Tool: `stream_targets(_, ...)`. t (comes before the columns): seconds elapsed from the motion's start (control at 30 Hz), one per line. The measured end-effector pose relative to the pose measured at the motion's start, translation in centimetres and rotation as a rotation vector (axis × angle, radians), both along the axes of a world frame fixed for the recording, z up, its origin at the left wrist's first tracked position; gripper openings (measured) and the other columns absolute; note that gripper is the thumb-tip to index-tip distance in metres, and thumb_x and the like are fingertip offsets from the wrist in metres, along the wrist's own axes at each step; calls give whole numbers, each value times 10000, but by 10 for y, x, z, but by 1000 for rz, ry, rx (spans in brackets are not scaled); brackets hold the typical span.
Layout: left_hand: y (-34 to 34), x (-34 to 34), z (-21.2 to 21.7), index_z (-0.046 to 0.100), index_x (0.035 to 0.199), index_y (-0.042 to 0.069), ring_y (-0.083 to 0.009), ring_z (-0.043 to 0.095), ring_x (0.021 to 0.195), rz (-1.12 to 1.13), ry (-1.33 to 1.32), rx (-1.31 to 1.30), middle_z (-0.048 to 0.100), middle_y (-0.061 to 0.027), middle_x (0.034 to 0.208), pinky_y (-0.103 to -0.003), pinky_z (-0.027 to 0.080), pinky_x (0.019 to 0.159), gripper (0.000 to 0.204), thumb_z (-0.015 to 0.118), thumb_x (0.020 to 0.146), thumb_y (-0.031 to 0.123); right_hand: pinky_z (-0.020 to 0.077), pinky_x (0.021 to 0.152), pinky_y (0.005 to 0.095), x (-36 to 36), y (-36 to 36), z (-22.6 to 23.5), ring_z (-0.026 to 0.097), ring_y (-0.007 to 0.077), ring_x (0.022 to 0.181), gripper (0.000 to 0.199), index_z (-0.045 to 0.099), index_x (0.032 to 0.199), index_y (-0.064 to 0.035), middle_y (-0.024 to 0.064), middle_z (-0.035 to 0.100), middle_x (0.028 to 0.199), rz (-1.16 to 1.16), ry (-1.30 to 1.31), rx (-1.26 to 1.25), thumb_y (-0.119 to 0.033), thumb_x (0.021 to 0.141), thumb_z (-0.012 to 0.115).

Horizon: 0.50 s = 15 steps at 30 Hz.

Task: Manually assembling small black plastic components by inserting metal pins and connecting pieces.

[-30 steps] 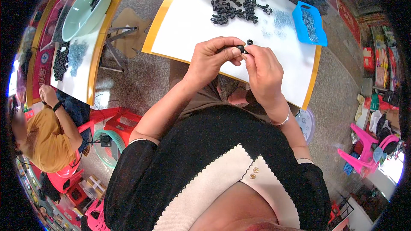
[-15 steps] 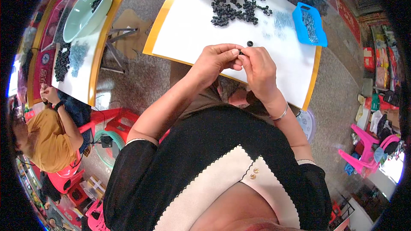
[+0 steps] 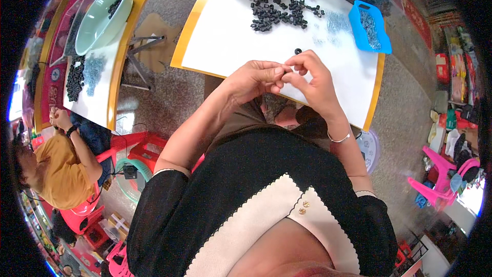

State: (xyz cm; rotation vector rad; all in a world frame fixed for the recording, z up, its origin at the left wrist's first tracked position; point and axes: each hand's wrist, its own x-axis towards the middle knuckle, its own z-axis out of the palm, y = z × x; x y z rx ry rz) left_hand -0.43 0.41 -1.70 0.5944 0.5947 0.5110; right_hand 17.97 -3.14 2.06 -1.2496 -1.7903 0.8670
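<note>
Above the counter (image 3: 215, 36) by its near edge, the left hand (image 3: 251, 79) pinches a small dark piece (image 3: 286, 71), the right hand (image 3: 318, 83) close on its right, grip unclear, and a black ring (image 3: 298, 51) lies just beyond.

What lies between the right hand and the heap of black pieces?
Head view: one black ring-shaped piece on the white tabletop, near the right hand.

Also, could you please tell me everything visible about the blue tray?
The blue tray looks like plastic, with raised sides and a slot through its far end. It lies open side up at the white tabletop's right edge, holding small, clear-looking pieces, too small to identify. The left hand and right hand are apart from it.
</note>
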Motion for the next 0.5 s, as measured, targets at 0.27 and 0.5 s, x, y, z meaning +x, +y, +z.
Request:
stream_targets(0.27,-2,0,4,623,1015,18,-74,523,614,108,-50,81,589,-10,747,-189,439,566,230,589,886,206,457,769,305,-15,-4,-1,531,197,876,219,594,967,-36,80,536,948,-88,97,78,-114,770,649)
stream_targets(0.5,-7,4,5,615,1011,8,-80,505,611,125,-66,28,579,-6,726,-197,420,573,265,601,879,238,433,829,333,-16,-8,-3,514,239,943,218,608,964,-34,85,525,962,-56,27,125,-100,757,627)
